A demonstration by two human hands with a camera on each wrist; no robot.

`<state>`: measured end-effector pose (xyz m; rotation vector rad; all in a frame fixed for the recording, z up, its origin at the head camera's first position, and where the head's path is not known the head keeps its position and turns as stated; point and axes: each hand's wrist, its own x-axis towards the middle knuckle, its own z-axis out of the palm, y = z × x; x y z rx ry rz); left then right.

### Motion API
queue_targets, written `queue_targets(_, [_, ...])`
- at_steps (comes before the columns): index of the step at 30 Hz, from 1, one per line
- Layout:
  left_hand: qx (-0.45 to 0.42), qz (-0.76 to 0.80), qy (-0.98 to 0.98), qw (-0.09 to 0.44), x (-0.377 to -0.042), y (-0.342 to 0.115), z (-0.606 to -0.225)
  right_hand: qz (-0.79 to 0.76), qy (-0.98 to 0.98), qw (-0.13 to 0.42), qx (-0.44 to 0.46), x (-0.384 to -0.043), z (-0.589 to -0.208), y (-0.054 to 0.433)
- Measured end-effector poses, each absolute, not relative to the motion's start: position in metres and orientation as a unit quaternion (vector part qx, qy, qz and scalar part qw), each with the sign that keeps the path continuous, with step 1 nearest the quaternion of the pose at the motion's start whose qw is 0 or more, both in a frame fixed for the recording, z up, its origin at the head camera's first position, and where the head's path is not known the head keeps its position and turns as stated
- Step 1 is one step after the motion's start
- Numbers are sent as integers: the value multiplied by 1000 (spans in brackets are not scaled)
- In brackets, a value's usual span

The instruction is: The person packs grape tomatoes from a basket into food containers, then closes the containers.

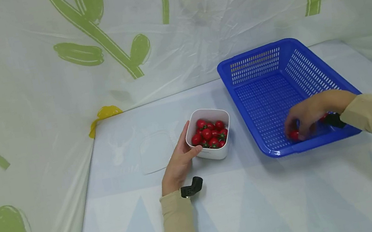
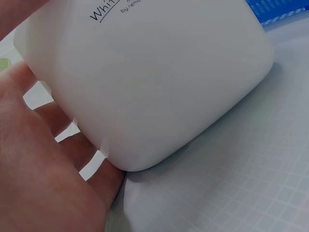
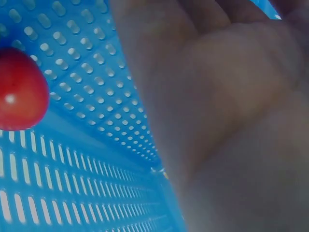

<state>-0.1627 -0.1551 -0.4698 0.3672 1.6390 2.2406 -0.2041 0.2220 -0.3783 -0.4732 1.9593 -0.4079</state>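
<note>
My left hand (image 1: 177, 161) holds a white square tub (image 1: 211, 153) by its left side, thumb at the front rim and fingers along the wall. Several red cherry tomatoes (image 1: 206, 134) with green stems fill the tub. Inside the blue basket (image 1: 260, 136), at its near end, my right hand (image 1: 305, 114) reaches down with thumb and fingers around a cherry tomato (image 1: 294, 136). Another tomato (image 3: 21, 89) lies in the basket beside this hand, partly hidden by the wrist in the head view. Printed lettering shows on the tub (image 2: 159, 87) in the left wrist view.
The slotted basket stands to the right of the tub on a pale patterned tablecloth (image 1: 223, 204). A clear flat lid-like piece (image 1: 156, 151) lies left of the tub. Behind the table hangs a white sheet (image 1: 210, 38) with green leaf prints.
</note>
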Motion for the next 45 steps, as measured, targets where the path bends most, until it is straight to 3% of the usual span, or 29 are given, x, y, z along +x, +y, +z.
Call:
queue_targets(10, [134, 783, 581, 175, -163, -156, -469, -213, 834, 456, -226, -211, -373, 216])
queue_targets(16, [127, 779, 588, 175, -164, -156, -469, -219, 873, 359, -246, -213, -366, 214])
queue_targets(30, [130, 776, 590, 184, -164, -157, -457, -261, 929, 169, -200, -195, -342, 187])
queue_targets(45, [124, 785, 579, 182, -161, -157, -458, -329, 930, 103, -129, -162, -326, 138])
